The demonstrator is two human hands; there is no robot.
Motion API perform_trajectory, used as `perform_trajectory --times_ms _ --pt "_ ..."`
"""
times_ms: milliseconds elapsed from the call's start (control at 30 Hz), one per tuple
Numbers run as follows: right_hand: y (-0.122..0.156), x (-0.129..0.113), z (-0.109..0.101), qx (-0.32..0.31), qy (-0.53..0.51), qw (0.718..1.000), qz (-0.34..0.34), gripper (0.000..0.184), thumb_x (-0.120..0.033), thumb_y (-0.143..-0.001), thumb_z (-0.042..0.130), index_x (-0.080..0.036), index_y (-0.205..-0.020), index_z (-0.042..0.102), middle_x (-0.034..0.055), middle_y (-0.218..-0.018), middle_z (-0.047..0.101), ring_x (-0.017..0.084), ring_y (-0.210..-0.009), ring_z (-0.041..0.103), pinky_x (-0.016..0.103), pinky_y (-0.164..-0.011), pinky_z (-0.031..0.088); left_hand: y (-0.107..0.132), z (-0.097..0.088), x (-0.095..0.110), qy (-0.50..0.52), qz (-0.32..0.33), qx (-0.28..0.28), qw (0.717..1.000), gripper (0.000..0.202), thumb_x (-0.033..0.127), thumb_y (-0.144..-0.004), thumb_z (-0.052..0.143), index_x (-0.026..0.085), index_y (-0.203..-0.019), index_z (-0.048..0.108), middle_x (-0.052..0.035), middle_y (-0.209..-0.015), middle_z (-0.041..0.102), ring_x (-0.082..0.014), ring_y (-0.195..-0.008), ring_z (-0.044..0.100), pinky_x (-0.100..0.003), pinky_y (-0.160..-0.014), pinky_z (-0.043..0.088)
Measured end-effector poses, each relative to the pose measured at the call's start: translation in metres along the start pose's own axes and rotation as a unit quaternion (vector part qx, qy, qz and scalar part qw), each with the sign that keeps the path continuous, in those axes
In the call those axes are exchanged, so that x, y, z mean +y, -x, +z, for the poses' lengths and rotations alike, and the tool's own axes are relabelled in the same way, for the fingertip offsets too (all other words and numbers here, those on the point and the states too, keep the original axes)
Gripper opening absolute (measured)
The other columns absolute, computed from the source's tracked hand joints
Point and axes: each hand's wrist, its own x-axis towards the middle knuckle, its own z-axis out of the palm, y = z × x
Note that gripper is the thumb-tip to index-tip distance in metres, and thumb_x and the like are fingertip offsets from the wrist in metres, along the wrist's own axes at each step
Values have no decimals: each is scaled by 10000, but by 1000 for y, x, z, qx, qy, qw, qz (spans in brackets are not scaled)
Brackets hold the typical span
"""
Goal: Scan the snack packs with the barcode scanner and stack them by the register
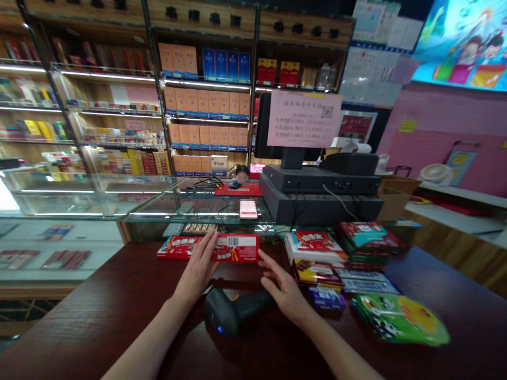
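My left hand (201, 266) lies flat with fingers stretched out, its fingertips resting on a red snack box (233, 248) that shows a white barcode label. A second red box (174, 247) lies just left of it. My right hand (283, 287) is open, fingers spread, hovering just right of the box and over the handle of a black barcode scanner (229, 311) lying on the dark wooden counter (99, 316). Neither hand grips anything.
Stacks of red, teal and blue snack packs (348, 248) and a green-yellow bag (400, 319) lie at the right. A black cash register with a monitor and pink notice (317, 184) stands behind. A glass display case (119, 206) and stocked shelves fill the left and back.
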Motion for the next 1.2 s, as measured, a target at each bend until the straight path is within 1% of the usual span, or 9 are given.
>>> perform_trajectory --times_ms 167,367,467,600,700,800,933,1033,1200 --pt "1 0 -4 -26 23 999 -3 633 -273 -938 526 -295 -1545 349 87 -1537 473 238 -1334 526 457 -1080 452 1 -2 -3 -42 -3 9 999 771 201 -916 567 263 -1586 190 -125 -1546 453 -302 -1358 487 -484 -1126 402" --pt "4 1 -8 -54 75 996 -12 659 -288 -952 534 -280 -1565 293 94 -1552 449 233 -1385 467 474 -1138 391 2 -6 -6 -89 -11 39 995 698 219 -905 607 243 -1532 302 -112 -1494 519 -306 -1333 480 -540 -1197 260" --pt "6 -8 -12 -94 128 987 -26 603 -299 -963 535 -278 -1538 355 96 -1504 509 240 -1377 468 484 -1155 358 2 -9 -10 -97 -14 55 994 668 232 -911 605 228 -1515 320 -116 -1468 540 -303 -1348 467 -545 -1207 239" --pt "7 -27 -16 -172 197 965 -29 494 -335 -962 557 -259 -1448 508 98 -1390 611 248 -1272 541 462 -1107 393 3 -12 -17 -101 -25 76 992 647 247 -915 596 227 -1504 330 -118 -1468 538 -302 -1357 464 -546 -1208 242" --pt "7 -38 -16 -212 230 950 -28 585 -379 -869 695 -239 -1418 551 102 -1369 626 265 -1261 542 460 -1106 384 4 -14 -22 -101 -32 85 991 632 264 -920 588 221 -1497 335 -122 -1464 541 -305 -1356 466 -548 -1206 248" --pt "7 -43 -12 -233 255 938 -34 723 -383 -747 812 -244 -1410 559 104 -1382 621 286 -1312 508 512 -1178 266 6 -15 -27 -96 -47 87 990 610 285 -924 585 215 -1483 350 -123 -1462 541 -306 -1362 461 -552 -1207 241" --pt "7 -41 -5 -252 257 931 -67 695 -297 -775 762 -289 -1427 520 62 -1376 631 243 -1310 520 520 -1218 138 7 -15 -31 -95 -54 95 989 592 300 -931 581 212 -1474 361 -129 -1459 543 -302 -1372 456 -555 -1210 229" --pt "7 -37 0 -255 257 928 -90 644 -256 -842 676 -300 -1452 477 40 -1382 627 208 -1285 536 474 -1208 168 7 -15 -33 -95 -61 98 989 602 300 -926 589 217 -1477 361 -132 -1462 538 -297 -1378 453 -550 -1213 222" --pt "6 -34 6 -256 288 916 -113 634 -236 -884 604 -256 -1492 425 77 -1410 600 209 -1266 538 425 -1146 282 8 -15 -33 -93 -80 92 988 621 282 -911 604 225 -1478 356 -131 -1462 539 -294 -1380 456 -542 -1214 218"
